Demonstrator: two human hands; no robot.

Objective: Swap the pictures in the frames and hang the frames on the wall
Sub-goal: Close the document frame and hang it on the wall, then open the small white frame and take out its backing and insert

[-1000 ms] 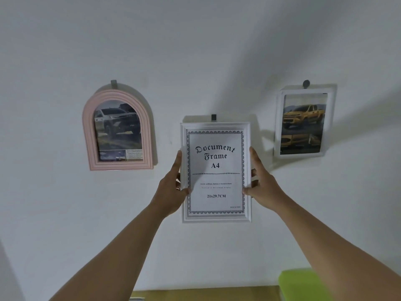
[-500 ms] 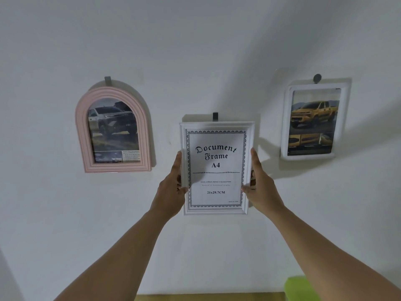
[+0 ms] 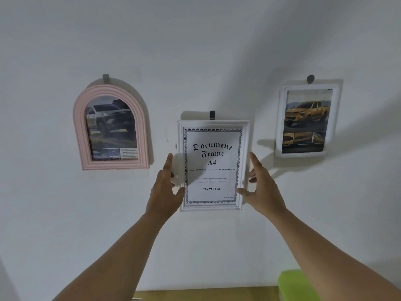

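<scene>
A white rectangular frame (image 3: 213, 123) with a "Document Frame A4" sheet hangs from a grey hook (image 3: 212, 115) at the middle of the wall. My left hand (image 3: 166, 189) is beside its left edge and my right hand (image 3: 263, 189) beside its right edge, both with fingers spread and thumbs just over the frame's border, holding nothing. A pink arched frame (image 3: 111, 90) with a white truck picture hangs to the left. On the right hangs a white frame (image 3: 280, 127) showing a yellow truck.
The wall (image 3: 195, 51) is plain white. A green object (image 3: 290, 283) sits at the bottom right, beside a strip of wooden surface (image 3: 206, 293) along the bottom edge. Grey hooks (image 3: 105, 78) hold the side frames.
Both hands have let go of the middle frame's sides and opened, drawing slightly away. The frame now hangs on its hook. The camera view shifted a little.
</scene>
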